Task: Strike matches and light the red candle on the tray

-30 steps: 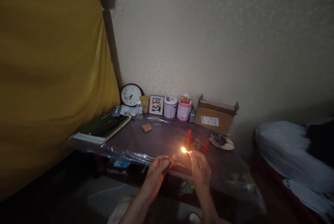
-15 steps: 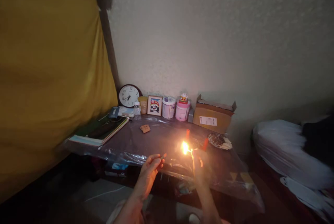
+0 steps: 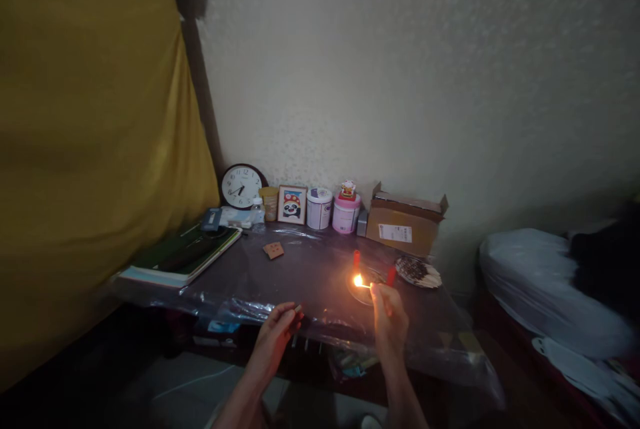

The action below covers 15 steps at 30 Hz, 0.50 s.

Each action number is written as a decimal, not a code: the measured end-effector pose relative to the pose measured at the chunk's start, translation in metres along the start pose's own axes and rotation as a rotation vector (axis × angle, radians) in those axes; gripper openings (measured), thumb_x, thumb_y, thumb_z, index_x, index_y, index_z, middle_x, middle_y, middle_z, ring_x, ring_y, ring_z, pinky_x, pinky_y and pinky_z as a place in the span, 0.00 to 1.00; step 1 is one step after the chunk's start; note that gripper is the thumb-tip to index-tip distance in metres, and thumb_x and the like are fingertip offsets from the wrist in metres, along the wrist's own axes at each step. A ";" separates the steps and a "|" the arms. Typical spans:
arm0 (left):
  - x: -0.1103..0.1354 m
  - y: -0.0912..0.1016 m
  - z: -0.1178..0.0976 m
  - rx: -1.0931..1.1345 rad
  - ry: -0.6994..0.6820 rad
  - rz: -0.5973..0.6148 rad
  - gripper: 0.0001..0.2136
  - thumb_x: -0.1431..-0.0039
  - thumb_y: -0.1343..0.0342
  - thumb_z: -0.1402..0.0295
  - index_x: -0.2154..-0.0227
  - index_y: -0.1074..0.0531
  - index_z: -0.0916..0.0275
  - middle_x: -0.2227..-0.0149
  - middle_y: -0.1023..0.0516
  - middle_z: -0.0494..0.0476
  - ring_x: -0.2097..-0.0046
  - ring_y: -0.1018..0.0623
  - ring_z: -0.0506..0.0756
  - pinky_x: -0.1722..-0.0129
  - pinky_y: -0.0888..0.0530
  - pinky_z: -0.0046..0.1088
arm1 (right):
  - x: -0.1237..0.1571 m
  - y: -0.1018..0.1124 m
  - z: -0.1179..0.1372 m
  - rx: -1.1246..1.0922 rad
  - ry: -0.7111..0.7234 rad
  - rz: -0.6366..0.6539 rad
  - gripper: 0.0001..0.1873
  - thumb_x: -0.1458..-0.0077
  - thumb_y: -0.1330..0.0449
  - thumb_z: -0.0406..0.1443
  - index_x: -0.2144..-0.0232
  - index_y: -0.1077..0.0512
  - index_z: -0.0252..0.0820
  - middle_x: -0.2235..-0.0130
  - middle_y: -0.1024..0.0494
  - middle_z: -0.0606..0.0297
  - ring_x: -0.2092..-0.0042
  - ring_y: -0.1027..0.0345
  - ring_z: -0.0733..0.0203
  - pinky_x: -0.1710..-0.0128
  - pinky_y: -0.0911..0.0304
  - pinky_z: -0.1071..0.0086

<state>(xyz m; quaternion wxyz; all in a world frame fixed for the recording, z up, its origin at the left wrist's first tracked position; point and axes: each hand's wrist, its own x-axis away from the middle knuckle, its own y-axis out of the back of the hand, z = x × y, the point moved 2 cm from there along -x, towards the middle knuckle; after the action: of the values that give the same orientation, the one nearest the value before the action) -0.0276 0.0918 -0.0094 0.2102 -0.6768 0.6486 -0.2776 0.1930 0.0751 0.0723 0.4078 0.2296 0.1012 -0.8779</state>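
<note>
My right hand [image 3: 391,314] pinches a burning match [image 3: 367,286], with its flame [image 3: 359,280] pointing left over a round glass dish [image 3: 353,291]. A red candle [image 3: 357,258] stands just behind the flame. Another red candle [image 3: 391,275] is to the right, partly behind my fingers. My left hand [image 3: 278,325] is closed near the front edge of the table, its thumb and fingers on a small piece [image 3: 298,308] whose kind I cannot make out. To the right lies a plate of dark-headed matches [image 3: 419,272].
Small brown flat pieces [image 3: 273,250] lie on the plastic-covered table [image 3: 310,269]. Along the wall stand a clock [image 3: 242,187], a panda picture [image 3: 293,205], a white tin [image 3: 319,209], a pink tin [image 3: 346,214] and a cardboard box [image 3: 406,224]. Books [image 3: 187,256] lie left, beside a yellow curtain [image 3: 100,136].
The match flame has shrunk from a bright flare, and the glow on my hands has dimmed. My left hand has lowered slightly toward the left. The match stays in my right hand.
</note>
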 end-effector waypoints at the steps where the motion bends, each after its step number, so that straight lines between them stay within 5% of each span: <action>1: -0.001 -0.001 0.000 -0.003 -0.003 0.006 0.11 0.58 0.34 0.65 0.70 0.25 0.62 0.68 0.19 0.55 0.65 0.22 0.53 0.62 0.30 0.28 | -0.001 0.000 0.000 -0.003 -0.003 -0.003 0.13 0.50 0.43 0.44 0.73 0.26 0.41 0.68 0.25 0.63 0.63 0.32 0.58 0.61 0.37 0.65; 15: -0.047 -0.051 -0.015 -0.020 -0.084 0.148 0.12 0.58 0.35 0.66 0.68 0.25 0.62 0.68 0.21 0.54 0.64 0.23 0.52 0.61 0.30 0.28 | -0.036 -0.006 -0.008 -0.025 -0.064 0.030 0.15 0.49 0.43 0.45 0.69 0.26 0.40 0.67 0.23 0.62 0.64 0.32 0.57 0.62 0.39 0.66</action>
<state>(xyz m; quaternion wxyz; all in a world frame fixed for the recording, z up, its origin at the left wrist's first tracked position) 0.0010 0.1428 0.0302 0.2505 -0.6401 0.6901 -0.2262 0.2115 0.1060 0.0830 0.4269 0.1980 0.0958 -0.8771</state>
